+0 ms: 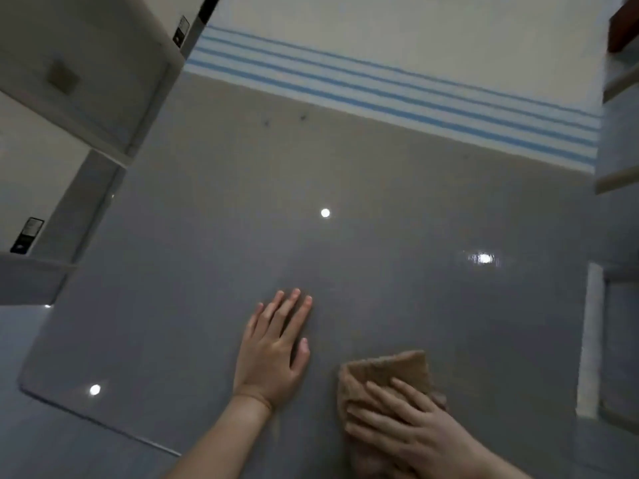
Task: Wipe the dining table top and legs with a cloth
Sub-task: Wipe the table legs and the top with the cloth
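Note:
A glossy grey table top (pixel 311 236) fills most of the view and mirrors several ceiling lights. My left hand (pixel 275 347) lies flat on it, palm down, fingers slightly apart, holding nothing. To its right, near the front edge, my right hand (pixel 404 423) presses down on a folded tan cloth (pixel 390 371), fingers spread over it. The cloth's far corner sticks out beyond my fingertips. The table legs are hidden from this angle.
A wall with blue stripes (pixel 397 95) runs along the table's far side. White chairs or cabinets (pixel 86 81) stand at the left, close to the table's edge. A pale shelf unit (pixel 619 181) lines the right side. Grey floor (pixel 52 444) shows at the lower left.

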Demonstrator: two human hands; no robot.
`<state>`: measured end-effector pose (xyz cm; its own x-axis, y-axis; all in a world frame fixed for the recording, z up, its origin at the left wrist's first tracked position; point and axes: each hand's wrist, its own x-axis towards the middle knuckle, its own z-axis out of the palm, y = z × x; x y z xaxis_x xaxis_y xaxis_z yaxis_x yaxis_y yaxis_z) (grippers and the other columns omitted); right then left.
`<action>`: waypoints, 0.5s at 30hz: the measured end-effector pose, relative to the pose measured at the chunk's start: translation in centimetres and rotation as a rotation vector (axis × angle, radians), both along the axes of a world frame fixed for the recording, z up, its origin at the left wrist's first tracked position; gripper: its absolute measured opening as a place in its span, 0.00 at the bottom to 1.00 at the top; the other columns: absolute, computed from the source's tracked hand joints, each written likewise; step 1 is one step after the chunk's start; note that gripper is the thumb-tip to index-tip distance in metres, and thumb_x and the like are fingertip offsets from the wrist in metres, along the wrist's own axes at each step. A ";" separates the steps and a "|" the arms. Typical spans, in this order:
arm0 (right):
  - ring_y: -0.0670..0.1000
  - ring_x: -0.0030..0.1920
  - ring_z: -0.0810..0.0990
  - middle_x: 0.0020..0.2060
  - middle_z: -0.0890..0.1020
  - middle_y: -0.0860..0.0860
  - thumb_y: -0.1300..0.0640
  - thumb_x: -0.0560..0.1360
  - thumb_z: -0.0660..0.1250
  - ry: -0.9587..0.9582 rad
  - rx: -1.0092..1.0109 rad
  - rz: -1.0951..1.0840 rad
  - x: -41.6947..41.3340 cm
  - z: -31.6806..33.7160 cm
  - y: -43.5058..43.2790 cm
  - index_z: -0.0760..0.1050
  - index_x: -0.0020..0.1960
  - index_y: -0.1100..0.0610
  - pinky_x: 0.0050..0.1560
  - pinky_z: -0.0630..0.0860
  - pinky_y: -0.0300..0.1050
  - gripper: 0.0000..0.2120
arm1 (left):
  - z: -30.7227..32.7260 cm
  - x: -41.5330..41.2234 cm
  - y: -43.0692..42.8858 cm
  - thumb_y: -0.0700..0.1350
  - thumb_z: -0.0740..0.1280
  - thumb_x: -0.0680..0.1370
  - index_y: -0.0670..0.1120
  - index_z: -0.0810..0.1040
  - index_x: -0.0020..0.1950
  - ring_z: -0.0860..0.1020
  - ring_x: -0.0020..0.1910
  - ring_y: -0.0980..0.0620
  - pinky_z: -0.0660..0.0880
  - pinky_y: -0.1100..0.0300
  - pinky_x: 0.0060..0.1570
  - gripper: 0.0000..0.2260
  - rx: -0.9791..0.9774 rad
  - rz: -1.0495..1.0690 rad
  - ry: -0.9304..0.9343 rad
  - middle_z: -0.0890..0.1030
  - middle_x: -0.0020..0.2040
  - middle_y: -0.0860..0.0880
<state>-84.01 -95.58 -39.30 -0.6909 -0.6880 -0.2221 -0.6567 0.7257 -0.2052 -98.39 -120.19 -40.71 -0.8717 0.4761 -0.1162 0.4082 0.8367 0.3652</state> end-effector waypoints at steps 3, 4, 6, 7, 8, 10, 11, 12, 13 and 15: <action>0.51 0.78 0.57 0.77 0.60 0.44 0.39 0.79 0.55 -0.011 -0.066 0.121 -4.7 -1.2 4.5 0.60 0.77 0.43 0.75 0.54 0.52 0.27 | 0.0 0.1 0.0 0.50 0.60 0.74 0.51 0.68 0.74 0.65 0.73 0.48 0.57 0.50 0.73 0.27 0.005 0.007 0.000 0.70 0.73 0.51; 0.52 0.77 0.59 0.77 0.62 0.46 0.40 0.79 0.53 0.017 -0.113 -0.003 -7.8 -1.6 5.9 0.62 0.76 0.43 0.74 0.57 0.53 0.26 | 0.0 0.0 0.0 0.50 0.60 0.74 0.51 0.69 0.74 0.65 0.73 0.48 0.57 0.51 0.73 0.27 0.004 0.007 0.004 0.70 0.73 0.51; 0.54 0.77 0.60 0.76 0.64 0.50 0.40 0.80 0.52 0.138 -0.135 -0.401 -15.6 -2.4 8.7 0.61 0.76 0.45 0.73 0.60 0.55 0.26 | 0.1 0.0 -0.1 0.49 0.60 0.74 0.50 0.69 0.73 0.65 0.73 0.49 0.57 0.50 0.73 0.26 0.007 0.009 -0.002 0.70 0.73 0.51; 0.54 0.77 0.59 0.76 0.64 0.51 0.40 0.80 0.51 0.193 -0.114 -0.612 -19.7 -2.5 10.2 0.58 0.77 0.45 0.74 0.59 0.55 0.27 | 0.2 0.0 0.0 0.49 0.60 0.74 0.51 0.69 0.73 0.65 0.73 0.49 0.57 0.50 0.74 0.26 0.004 0.008 -0.010 0.70 0.73 0.51; 0.54 0.78 0.57 0.77 0.63 0.50 0.40 0.79 0.49 0.223 -0.094 -0.807 -23.8 -2.5 11.6 0.55 0.78 0.45 0.75 0.56 0.54 0.28 | 0.2 -0.1 0.1 0.49 0.60 0.74 0.51 0.68 0.74 0.65 0.73 0.49 0.58 0.49 0.73 0.26 -0.001 0.006 -0.015 0.69 0.73 0.51; 0.55 0.79 0.52 0.78 0.57 0.48 0.40 0.80 0.48 0.173 -0.064 -1.142 -31.2 -1.9 14.4 0.51 0.79 0.47 0.76 0.51 0.55 0.30 | 0.1 -0.1 0.1 0.49 0.60 0.74 0.52 0.67 0.74 0.64 0.74 0.49 0.59 0.48 0.73 0.27 0.006 0.007 -0.018 0.69 0.73 0.52; 0.55 0.79 0.49 0.79 0.54 0.47 0.41 0.80 0.48 0.122 -0.050 -1.267 -33.8 -1.6 15.3 0.50 0.79 0.48 0.77 0.49 0.55 0.30 | 0.0 0.0 0.1 0.49 0.60 0.74 0.52 0.67 0.74 0.64 0.74 0.49 0.59 0.48 0.73 0.27 0.014 0.007 -0.020 0.69 0.73 0.52; 0.56 0.79 0.48 0.79 0.52 0.47 0.42 0.81 0.48 0.081 -0.038 -1.333 -35.4 -1.4 15.5 0.48 0.80 0.49 0.77 0.47 0.55 0.30 | 0.0 0.0 0.1 0.49 0.60 0.74 0.52 0.67 0.74 0.64 0.74 0.49 0.58 0.48 0.73 0.27 0.020 0.003 -0.021 0.69 0.73 0.52; 0.56 0.79 0.47 0.79 0.51 0.47 0.42 0.81 0.48 0.067 -0.023 -1.339 -35.9 -1.3 15.2 0.48 0.80 0.50 0.77 0.47 0.55 0.30 | -0.1 -0.1 0.1 0.49 0.59 0.74 0.52 0.67 0.74 0.64 0.74 0.49 0.58 0.49 0.73 0.27 0.030 -0.003 -0.019 0.69 0.73 0.52; 0.54 0.79 0.48 0.79 0.53 0.48 0.42 0.80 0.47 0.106 -0.030 -1.209 -33.1 -1.0 13.1 0.50 0.80 0.50 0.77 0.48 0.55 0.31 | -0.2 -0.1 0.1 0.49 0.59 0.74 0.52 0.67 0.74 0.64 0.74 0.49 0.57 0.50 0.73 0.26 0.035 -0.008 -0.003 0.69 0.73 0.52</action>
